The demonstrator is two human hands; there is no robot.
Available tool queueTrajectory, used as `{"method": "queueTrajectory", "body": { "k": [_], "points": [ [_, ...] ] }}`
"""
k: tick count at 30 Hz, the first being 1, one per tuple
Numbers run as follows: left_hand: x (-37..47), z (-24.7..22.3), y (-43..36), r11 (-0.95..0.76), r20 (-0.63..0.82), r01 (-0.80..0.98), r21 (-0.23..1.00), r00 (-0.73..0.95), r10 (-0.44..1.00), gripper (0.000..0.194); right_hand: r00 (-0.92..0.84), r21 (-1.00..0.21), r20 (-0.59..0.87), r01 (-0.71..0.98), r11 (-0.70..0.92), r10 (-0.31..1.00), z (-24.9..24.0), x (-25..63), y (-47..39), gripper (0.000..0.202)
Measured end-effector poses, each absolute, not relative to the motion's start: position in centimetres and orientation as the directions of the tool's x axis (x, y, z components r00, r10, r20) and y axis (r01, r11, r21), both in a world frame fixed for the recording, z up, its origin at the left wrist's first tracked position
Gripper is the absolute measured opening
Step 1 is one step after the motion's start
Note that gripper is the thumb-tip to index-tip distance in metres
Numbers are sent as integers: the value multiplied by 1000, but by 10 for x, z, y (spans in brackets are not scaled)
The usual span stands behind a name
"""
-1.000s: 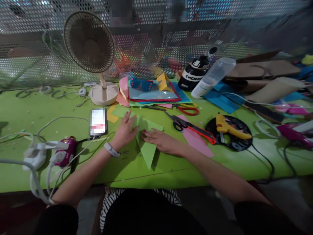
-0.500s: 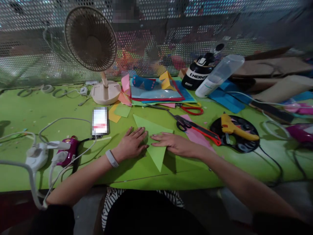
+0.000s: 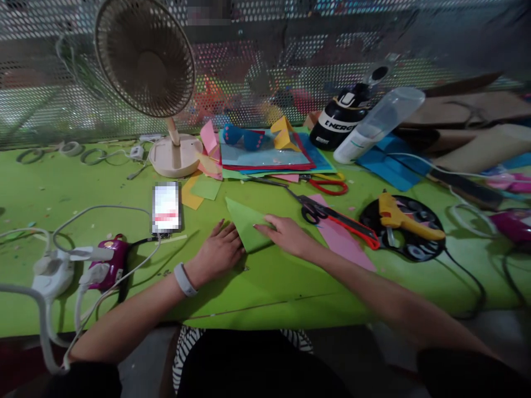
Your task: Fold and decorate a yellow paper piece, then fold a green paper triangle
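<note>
A piece of light green paper (image 3: 248, 225), seemingly folded to a smaller shape with a pointed far-left corner, is at the middle of the green table. My right hand (image 3: 286, 235) grips its right side, the thumb and fingers bent at that edge. My left hand (image 3: 219, 251) lies flat on the table with its fingers stretched out, their tips close against the paper's left edge. It wears a pale wristband (image 3: 185, 280). Whether the left fingertips press on the paper I cannot tell.
Scissors (image 3: 313, 209), a red cutter (image 3: 352, 225) and pink paper (image 3: 342, 240) lie to the right. Beyond them a yellow glue gun (image 3: 404, 218) rests on a black plate (image 3: 421, 249). At left are a phone (image 3: 166, 207), corded plugs (image 3: 53, 271) and a fan (image 3: 176, 155).
The green paper's near point no longer reaches toward me; its outline is smaller. My right hand has gone from lying flat on it to gripping its right side. The view has shifted slightly.
</note>
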State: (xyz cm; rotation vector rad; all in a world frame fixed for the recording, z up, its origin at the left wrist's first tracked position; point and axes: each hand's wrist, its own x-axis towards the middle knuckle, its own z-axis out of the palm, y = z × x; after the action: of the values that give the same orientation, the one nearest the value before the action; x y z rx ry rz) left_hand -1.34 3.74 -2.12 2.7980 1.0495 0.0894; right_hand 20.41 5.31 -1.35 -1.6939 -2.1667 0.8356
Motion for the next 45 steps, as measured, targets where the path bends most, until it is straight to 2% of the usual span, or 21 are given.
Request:
{"method": "queueTrajectory", "body": {
  "k": [4,8,13,15,17,19,21,23,26,29,31,32,36,38,39,41,43,45],
  "points": [
    [-14,-22,42,-765,-16,625,156,776,630,42,-221,-458,-172,881,120,960,-14,199,61,34],
    [-15,-16,44,-776,-7,607,171,789,615,42,-175,-383,-179,919,95,968,-13,197,67,34],
    [-15,-11,36,-823,2,532,199,840,543,39,-257,-415,-195,896,157,947,-14,202,61,36],
    [-14,-13,33,-830,38,511,222,846,531,35,-278,-423,-212,890,169,937,-13,206,58,36],
    [-14,-14,33,-811,98,513,281,825,557,32,-278,-450,-169,875,177,946,-10,210,56,37],
    [-16,-11,36,-722,176,566,397,726,665,29,-244,-529,-14,825,200,970,-7,212,54,40],
    [-19,-6,42,-527,202,632,569,513,834,27,-177,-610,184,751,254,967,-5,214,51,41],
    [-22,1,48,-262,100,604,752,288,952,29,-194,-647,338,663,377,921,-7,213,49,39],
    [-22,7,54,70,-150,338,939,217,965,36,-445,-569,463,514,642,767,-15,209,47,33],
    [-19,7,58,282,-295,89,955,230,927,52,-662,-410,487,403,818,570,-24,205,45,29],
    [-17,5,61,340,-327,-31,940,196,924,66,-752,-345,446,355,869,485,-25,200,43,30],
    [-16,3,62,361,-341,-87,929,179,923,66,-791,-329,410,337,882,455,-24,197,41,31],
    [-16,-1,68,399,-364,-246,883,177,914,35,-879,-351,306,254,901,367,-9,195,33,37],
    [-17,-2,69,385,-351,-266,884,167,921,26,-858,-403,301,281,871,416,1,209,30,50],
    [-18,-1,69,378,-347,-268,886,156,925,24,-820,-430,290,349,833,493,5,221,30,50],
    [-19,0,70,383,-361,-269,884,129,924,21,-648,-456,203,601,657,734,12,250,32,37],
    [-20,3,70,402,-388,-273,874,107,915,18,-376,-371,111,843,389,920,15,280,37,32],
    [-20,3,71,420,-409,-282,863,100,907,18,-149,-254,34,955,153,988,14,301,42,28]
  ]
}}
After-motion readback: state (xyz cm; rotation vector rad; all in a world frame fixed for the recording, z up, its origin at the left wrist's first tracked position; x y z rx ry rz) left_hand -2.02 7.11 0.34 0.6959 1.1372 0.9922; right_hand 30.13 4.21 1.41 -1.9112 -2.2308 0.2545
